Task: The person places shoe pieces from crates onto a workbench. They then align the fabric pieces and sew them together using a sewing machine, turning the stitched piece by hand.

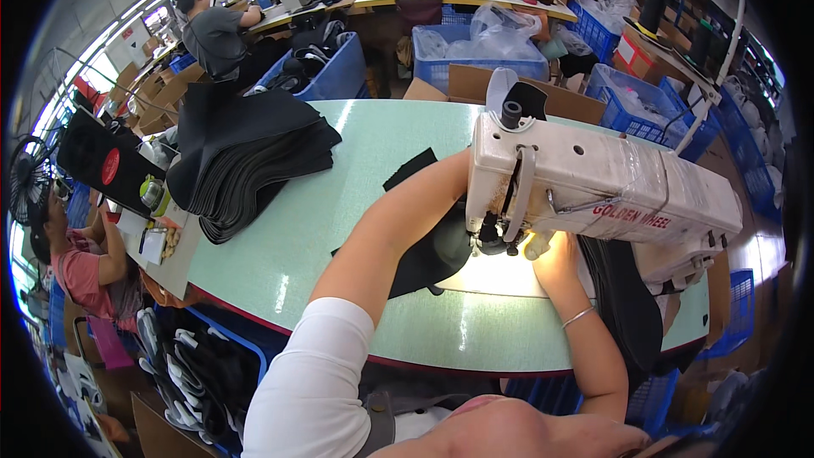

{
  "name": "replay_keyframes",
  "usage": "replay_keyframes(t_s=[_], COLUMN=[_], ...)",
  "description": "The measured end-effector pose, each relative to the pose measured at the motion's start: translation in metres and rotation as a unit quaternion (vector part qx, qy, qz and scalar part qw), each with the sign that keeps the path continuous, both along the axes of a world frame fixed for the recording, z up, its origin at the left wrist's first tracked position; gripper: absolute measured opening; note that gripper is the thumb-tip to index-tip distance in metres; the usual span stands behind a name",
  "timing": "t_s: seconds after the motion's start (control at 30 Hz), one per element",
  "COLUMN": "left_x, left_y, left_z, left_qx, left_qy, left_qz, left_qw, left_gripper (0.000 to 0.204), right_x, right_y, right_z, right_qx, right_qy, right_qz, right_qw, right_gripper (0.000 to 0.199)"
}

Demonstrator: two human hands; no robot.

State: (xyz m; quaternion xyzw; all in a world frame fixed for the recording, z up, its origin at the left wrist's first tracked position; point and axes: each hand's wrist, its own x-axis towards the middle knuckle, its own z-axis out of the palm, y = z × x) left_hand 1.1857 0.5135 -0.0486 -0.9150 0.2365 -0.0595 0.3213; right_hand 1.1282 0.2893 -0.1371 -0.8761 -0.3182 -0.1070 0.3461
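Note:
A white industrial sewing machine (543, 144) stands on the pale green table (297, 203), its lamp lighting the needle area. Dark black material (420, 259) lies left of the needle, partly beneath my left forearm. That forearm crosses to the machine head, which hides my left hand and its fingers. Close to the right of the needle, my right hand (555, 263) has its fingers drawn together, with pale coverings on the tips (536, 245). What they pinch, if anything, is hidden. Long black pieces (626, 305) drape over the table edge beside my right wrist.
A thick stack of black sheets (254, 153) rests on the table's left part. Blue crates (479, 55) and a cardboard box (560, 102) stand beyond the far edge. Dark and white pieces (199, 373) fill a bin at lower left. Two people work at the left.

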Motion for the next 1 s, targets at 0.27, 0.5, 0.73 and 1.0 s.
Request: replay_keyframes(t_s=[0.27,0.5,0.73,1.0], left_x=[0.032,0.019,-0.046,-0.207], left_y=[0.035,0.091,0.078,0.054], left_z=[-0.044,-0.059,-0.019,-0.011], left_qx=[-0.138,-0.406,-0.664,-0.970], left_qy=[0.061,-0.014,-0.349,-0.080], left_qz=[0.162,0.276,0.186,0.150], left_qw=[0.975,0.871,0.635,0.176], left_gripper=[0.026,0.023,0.027,0.024], right_x=[0.000,-0.005,-0.002,-0.001], right_y=[-0.002,0.001,0.001,-0.008], right_z=[-0.001,0.008,-0.002,0.002], right_qx=[0.011,-0.024,-0.042,-0.124], right_qy=[-0.074,-0.045,-0.097,-0.121], right_qz=[0.015,0.001,-0.048,-0.023], right_qw=[0.997,0.999,0.993,0.985], right_gripper=[0.019,0.037,0.038,0.021])
